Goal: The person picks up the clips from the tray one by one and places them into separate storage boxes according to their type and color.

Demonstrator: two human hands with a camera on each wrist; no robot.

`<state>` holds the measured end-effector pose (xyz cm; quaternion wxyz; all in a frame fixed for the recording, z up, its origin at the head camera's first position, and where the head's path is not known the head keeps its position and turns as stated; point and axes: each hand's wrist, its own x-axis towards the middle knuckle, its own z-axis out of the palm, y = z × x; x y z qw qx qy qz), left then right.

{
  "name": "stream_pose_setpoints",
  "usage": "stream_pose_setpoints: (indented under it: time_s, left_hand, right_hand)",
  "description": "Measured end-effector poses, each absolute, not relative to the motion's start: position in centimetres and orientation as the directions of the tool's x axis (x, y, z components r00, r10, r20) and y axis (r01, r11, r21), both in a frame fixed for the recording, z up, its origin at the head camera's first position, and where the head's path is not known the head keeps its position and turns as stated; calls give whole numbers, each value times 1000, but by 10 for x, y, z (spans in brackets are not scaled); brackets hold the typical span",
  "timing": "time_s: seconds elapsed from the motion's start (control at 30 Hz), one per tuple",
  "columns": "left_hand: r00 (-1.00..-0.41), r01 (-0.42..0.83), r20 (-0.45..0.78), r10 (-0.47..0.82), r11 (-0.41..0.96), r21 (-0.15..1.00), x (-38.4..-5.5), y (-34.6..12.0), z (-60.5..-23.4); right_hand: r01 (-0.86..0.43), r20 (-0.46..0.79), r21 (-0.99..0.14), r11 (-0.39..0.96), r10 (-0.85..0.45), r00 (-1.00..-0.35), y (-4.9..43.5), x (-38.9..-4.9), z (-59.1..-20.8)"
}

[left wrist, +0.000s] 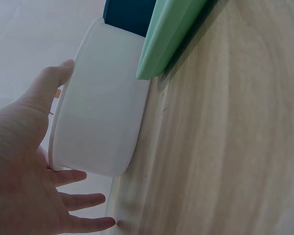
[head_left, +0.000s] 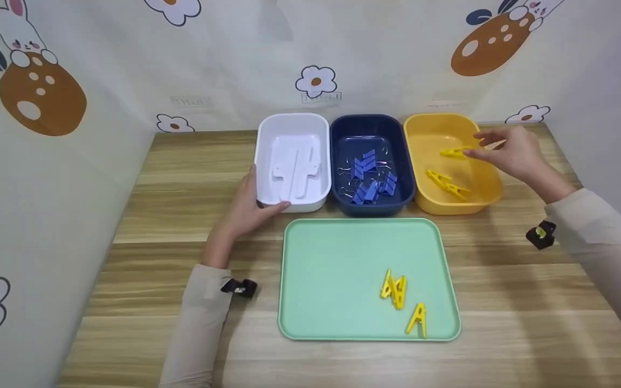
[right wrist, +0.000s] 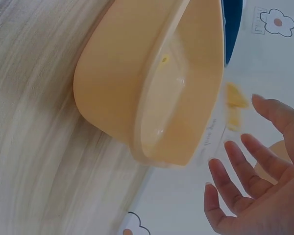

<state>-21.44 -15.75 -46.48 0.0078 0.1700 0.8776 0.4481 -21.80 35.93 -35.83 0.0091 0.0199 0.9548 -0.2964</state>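
Note:
My left hand (head_left: 241, 209) rests against the front-left corner of a white bin (left wrist: 98, 98), thumb on its rim and other fingers extended. In the bin lie white long-handled plastic pieces (head_left: 295, 175). Over the right side of a yellow bin (head_left: 440, 207), my right hand (head_left: 512, 153) has its fingers spread. Just off its thumb tip, a blurred yellow clothespin (right wrist: 233, 105) hangs in mid-air, apart from the fingers. Other yellow clothespins (head_left: 447, 184) lie on the bin floor.
A dark blue bin (head_left: 372, 209) with several blue binder clips (head_left: 371, 178) stands between the white and yellow bins. In front lies a green tray (head_left: 337, 280) with yellow clothespins (head_left: 417, 319) on its right half. A patterned cloth wall (head_left: 235, 64) rises behind the table.

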Motion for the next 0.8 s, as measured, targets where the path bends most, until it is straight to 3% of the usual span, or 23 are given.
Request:
stream_pose_setpoints:
  time_s: [0.47,0.8]
  left_hand:
    - [-946,279,124,299,560,780,-214,-157,-465]
    - [-953,246,88,291,570,784,-214,-157,-465]
  right_hand:
    - [32,-56,-582,813,0,-998,362,-213,-355]
    - [-73,70,-589,805,-39,-997,355,-195,-361]
